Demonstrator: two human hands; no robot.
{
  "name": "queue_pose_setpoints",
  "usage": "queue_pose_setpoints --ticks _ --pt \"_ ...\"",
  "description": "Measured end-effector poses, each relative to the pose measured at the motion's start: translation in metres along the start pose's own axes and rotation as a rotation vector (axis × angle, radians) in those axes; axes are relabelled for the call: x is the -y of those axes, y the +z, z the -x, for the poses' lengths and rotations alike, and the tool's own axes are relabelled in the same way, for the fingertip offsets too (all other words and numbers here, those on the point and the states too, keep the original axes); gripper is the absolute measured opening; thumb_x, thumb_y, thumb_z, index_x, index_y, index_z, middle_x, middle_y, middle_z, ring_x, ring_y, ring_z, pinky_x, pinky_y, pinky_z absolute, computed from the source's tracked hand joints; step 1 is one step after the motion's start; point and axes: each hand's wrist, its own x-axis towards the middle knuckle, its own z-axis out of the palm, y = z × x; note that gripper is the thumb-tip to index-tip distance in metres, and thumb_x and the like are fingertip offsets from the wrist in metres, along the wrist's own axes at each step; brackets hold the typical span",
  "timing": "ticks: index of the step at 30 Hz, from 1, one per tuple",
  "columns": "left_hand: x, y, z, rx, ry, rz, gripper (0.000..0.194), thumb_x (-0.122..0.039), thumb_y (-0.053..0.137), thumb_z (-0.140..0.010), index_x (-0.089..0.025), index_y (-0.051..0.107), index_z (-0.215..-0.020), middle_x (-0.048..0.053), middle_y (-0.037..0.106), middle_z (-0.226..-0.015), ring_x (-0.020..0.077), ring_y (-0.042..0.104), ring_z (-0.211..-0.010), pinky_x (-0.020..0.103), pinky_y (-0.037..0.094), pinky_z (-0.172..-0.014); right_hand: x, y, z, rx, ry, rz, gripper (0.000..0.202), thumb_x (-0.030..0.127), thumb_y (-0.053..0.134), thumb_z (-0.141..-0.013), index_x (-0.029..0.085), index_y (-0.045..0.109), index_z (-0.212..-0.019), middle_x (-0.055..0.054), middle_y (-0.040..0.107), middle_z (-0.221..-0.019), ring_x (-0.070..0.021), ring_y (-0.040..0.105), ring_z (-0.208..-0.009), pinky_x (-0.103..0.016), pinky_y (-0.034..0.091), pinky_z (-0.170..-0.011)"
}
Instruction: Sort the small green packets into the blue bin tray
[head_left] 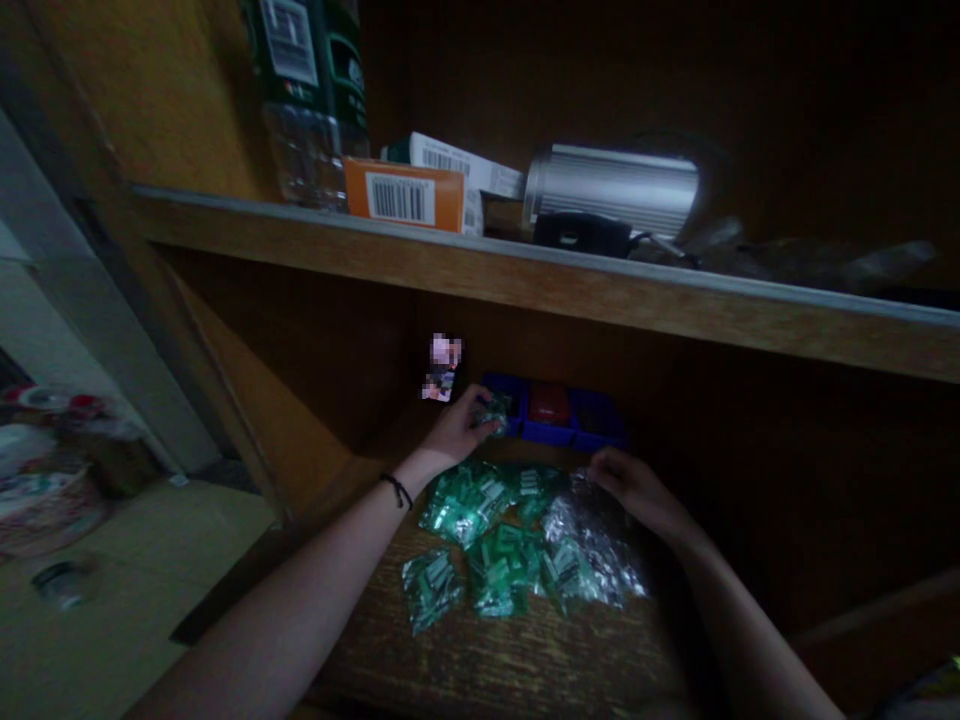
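My left hand is closed round a small clear plastic packet, at the left end of a blue compartment tray. A red item sits in the tray's middle compartment; the right compartment is too dark to read. My right hand has its fingers curled together above the right side of the packets, and whatever they may hold is hidden. Below the hands, several packets with green pieces lie spread on the wooden surface. Clear, silvery packets lie to their right.
Overhead runs a wooden shelf carrying a plastic bottle, an orange box and a silver cylinder. A lit phone-like screen leans at the back left. On the floor at left are a basket and a small clear container.
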Motion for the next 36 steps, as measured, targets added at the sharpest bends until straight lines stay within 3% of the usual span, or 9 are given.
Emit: queue_pose_setpoints --ticks 5,8,10,12,16,19,22,28,36 --pt "0.007 -0.002 -0.004 -0.125 -0.009 -0.165 0.023 -0.043 0.059 -0.091 -0.021 0.063 -0.092 -0.002 0.064 -0.076 0.0152 0.06 -0.067 0.026 0.046 -0.065 0.0 -0.001 -0.003 -0.115 -0.004 -0.102 0.014 0.036 0.059 -0.085 0.023 0.063 -0.088 0.002 0.062 -0.079 -0.0173 0.056 -0.074 -0.029 0.041 -0.071" --pt "0.008 0.001 -0.001 -0.112 0.091 -0.324 0.032 -0.047 0.059 -0.093 -0.024 0.067 -0.114 0.005 0.072 -0.111 0.0245 0.064 -0.103 0.039 0.049 -0.093 0.004 -0.004 0.0 -0.103 0.016 -0.101 0.014 0.033 0.058 -0.083 0.022 0.066 -0.08 0.001 0.063 -0.078 -0.0186 0.057 -0.077 -0.03 0.041 -0.073" --pt "0.008 0.003 0.001 -0.053 0.149 -0.423 0.046 -0.049 0.061 -0.091 -0.029 0.06 -0.132 0.006 0.059 -0.141 0.0306 0.05 -0.13 0.049 0.038 -0.111 0.007 -0.007 0.003 -0.103 0.028 -0.12 0.014 0.031 0.058 -0.081 0.022 0.068 -0.079 0.0 0.065 -0.078 -0.0199 0.059 -0.079 -0.031 0.041 -0.076" --pt "0.007 0.002 0.003 -0.017 0.162 -0.504 0.052 -0.047 0.062 -0.091 -0.03 0.055 -0.139 0.006 0.047 -0.153 0.0337 0.038 -0.14 0.054 0.03 -0.116 0.009 -0.009 0.004 -0.148 0.03 -0.149 0.016 0.033 0.058 -0.081 0.022 0.069 -0.079 -0.001 0.067 -0.08 -0.022 0.061 -0.083 -0.033 0.042 -0.08" --pt "0.0 -0.003 0.004 0.008 0.209 -0.499 0.039 -0.033 0.06 -0.092 -0.026 0.06 -0.13 0.008 0.06 -0.136 0.0282 0.051 -0.127 0.048 0.039 -0.111 0.007 -0.012 0.001 -0.335 0.037 -0.155 0.029 0.041 0.057 -0.087 0.024 0.073 -0.105 -0.004 0.073 -0.11 -0.0267 0.063 -0.109 -0.039 0.043 -0.098" --pt "-0.009 -0.006 0.006 0.175 0.238 -0.453 0.024 -0.033 0.056 -0.094 -0.025 0.068 -0.114 0.006 0.069 -0.112 0.0241 0.06 -0.11 0.04 0.046 -0.098 0.003 -0.011 -0.003 -0.38 -0.033 -0.019 0.04 0.043 0.058 -0.088 0.027 0.068 -0.123 -0.005 0.064 -0.135 -0.0269 0.055 -0.127 -0.042 0.037 -0.11" --pt "-0.018 -0.005 0.011 0.38 0.222 -0.45 0.029 -0.043 0.056 -0.095 -0.028 0.069 -0.117 0.005 0.07 -0.116 0.0246 0.059 -0.111 0.038 0.044 -0.098 0.002 -0.006 -0.003 -0.303 -0.026 0.105 0.034 0.041 0.056 -0.09 0.026 0.07 -0.116 -0.007 0.07 -0.125 -0.0271 0.063 -0.118 -0.043 0.043 -0.105" --pt "-0.035 0.001 0.02 0.571 0.301 -0.411 0.032 -0.048 0.053 -0.097 -0.039 0.069 -0.123 -0.002 0.066 -0.133 0.0239 0.049 -0.126 0.039 0.031 -0.112 0.004 -0.007 0.003 -0.069 -0.033 0.185 0.019 0.028 0.055 -0.086 0.027 0.07 -0.098 -0.004 0.075 -0.096 -0.0244 0.069 -0.09 -0.037 0.05 -0.082" --pt "-0.031 0.012 0.02 0.595 0.35 -0.372 0.031 -0.042 0.048 -0.1 -0.033 0.074 -0.115 0.0 0.073 -0.119 0.0227 0.055 -0.113 0.036 0.034 -0.105 -0.004 -0.027 0.012 0.113 -0.024 0.135 0.013 0.026 0.064 -0.079 0.027 0.073 -0.089 -0.003 0.069 -0.1 -0.0262 0.06 -0.101 -0.04 0.043 -0.092"
